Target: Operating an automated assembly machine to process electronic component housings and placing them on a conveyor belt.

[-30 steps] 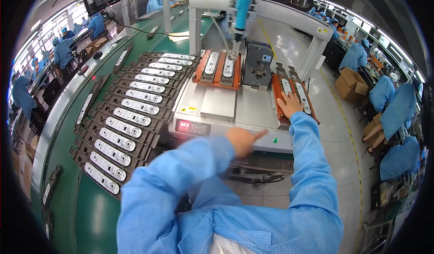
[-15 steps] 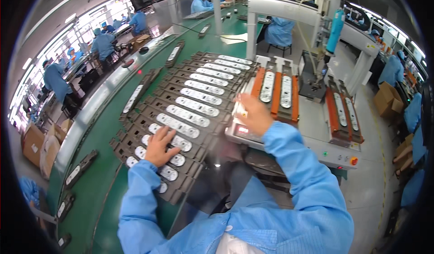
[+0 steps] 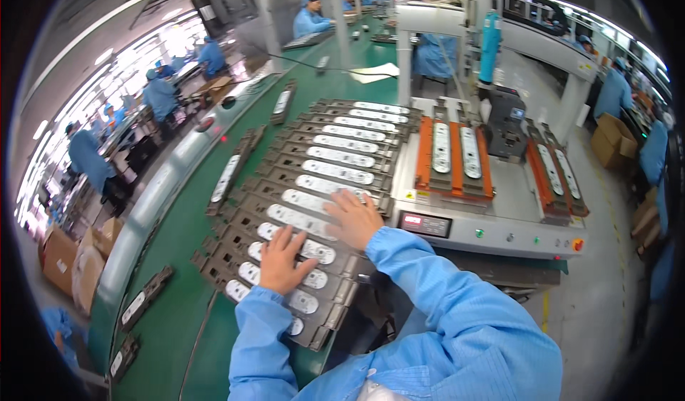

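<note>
While holding left hand (image 3: 282,264) and right hand (image 3: 355,222) over white circuit boards (image 3: 344,145) with fingers (image 3: 287,240) spread, apparently steadies grey-brown fixtures (image 3: 334,292) packed edge to edge.

That green conveyor belt (image 3: 228,340) over there carries close-packed dark board trays (image 3: 285,181), several loose trays (image 3: 246,148) and a pale paper sheet (image 3: 374,73).

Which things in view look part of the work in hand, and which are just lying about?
Seemingly in use:
dark holders with white boards, under left hand and right hand
orange fixtures bearing similar holders

Seemingly lying about:
pale sheet
cardboard boxes
</note>
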Demonstrator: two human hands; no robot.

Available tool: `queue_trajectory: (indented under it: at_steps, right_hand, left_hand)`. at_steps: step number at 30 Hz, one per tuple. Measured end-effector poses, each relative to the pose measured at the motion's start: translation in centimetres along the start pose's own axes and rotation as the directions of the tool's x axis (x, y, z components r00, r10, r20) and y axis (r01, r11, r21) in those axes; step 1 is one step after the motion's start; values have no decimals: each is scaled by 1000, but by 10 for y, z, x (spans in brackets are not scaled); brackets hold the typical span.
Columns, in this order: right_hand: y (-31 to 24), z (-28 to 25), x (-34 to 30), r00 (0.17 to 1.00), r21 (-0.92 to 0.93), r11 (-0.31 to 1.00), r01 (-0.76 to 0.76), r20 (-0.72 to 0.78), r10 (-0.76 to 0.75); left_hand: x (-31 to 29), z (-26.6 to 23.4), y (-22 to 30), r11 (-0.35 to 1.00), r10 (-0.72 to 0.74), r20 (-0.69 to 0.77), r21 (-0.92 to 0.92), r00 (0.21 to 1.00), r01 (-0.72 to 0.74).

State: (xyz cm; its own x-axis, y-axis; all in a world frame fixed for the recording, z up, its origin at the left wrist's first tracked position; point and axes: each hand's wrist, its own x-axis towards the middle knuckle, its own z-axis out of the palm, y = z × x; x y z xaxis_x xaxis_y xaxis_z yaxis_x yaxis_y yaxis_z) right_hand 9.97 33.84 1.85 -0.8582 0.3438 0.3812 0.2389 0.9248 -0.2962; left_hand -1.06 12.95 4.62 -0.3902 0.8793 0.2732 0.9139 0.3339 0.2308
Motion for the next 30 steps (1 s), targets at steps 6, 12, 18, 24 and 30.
queue_trajectory:
  at_steps: [6,12,18,24,30]
  right_hand:
    - [-16,6,18,999,31,999,-18,46,16]
    - [1,-15,45,954,211,976,-61,300,-6]
    - [108,-85,16,996,102,994,47,-79,-39]
    - [186,-155,-20,817,-63,816,-574,-106,567]
    - [215,-115,-25,756,-18,765,-644,-173,632]
  left_hand:
    - [-1,-13,-18,999,16,4,34,1000,-16]
    - [6,-14,-26,998,8,61,62,998,-12]
    - [35,-46,-32,999,-35,431,30,902,25]
    - [146,-3,107,905,212,173,-406,962,-127]
    - [231,107,225,954,119,-89,-267,989,-139]
